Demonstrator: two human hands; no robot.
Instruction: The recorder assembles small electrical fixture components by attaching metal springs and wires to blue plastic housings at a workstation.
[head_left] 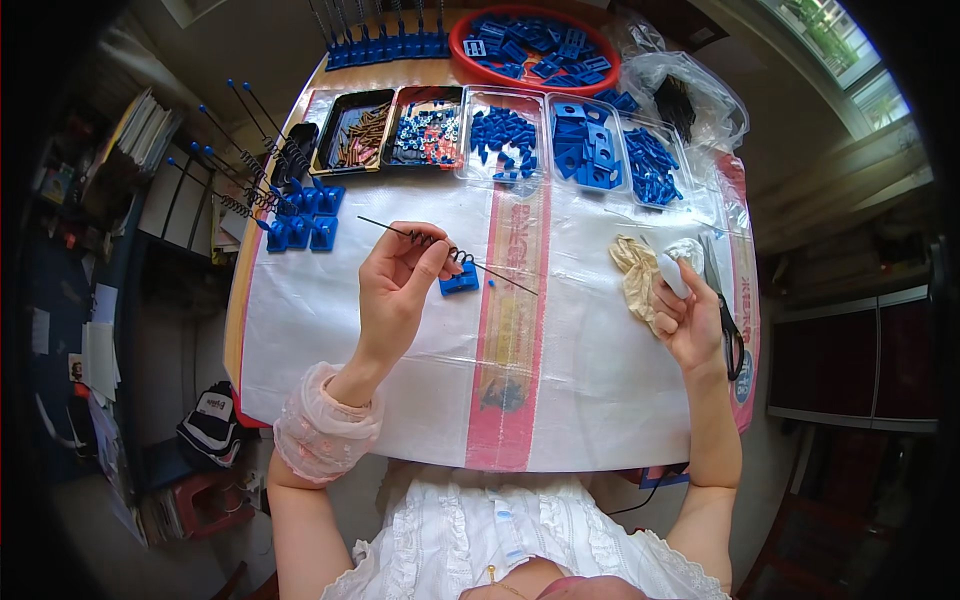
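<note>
Pinching a coiled black rod [461, 255], left fingers [431, 264] hover by a blue block [460, 281] just to their right, while right fingers [671, 306] grip a white object [673, 277]; a loosened pinch could drop the rod.

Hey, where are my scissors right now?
In the head view, the scissors are on the right side of the white table cover, just right of your right hand.
</note>
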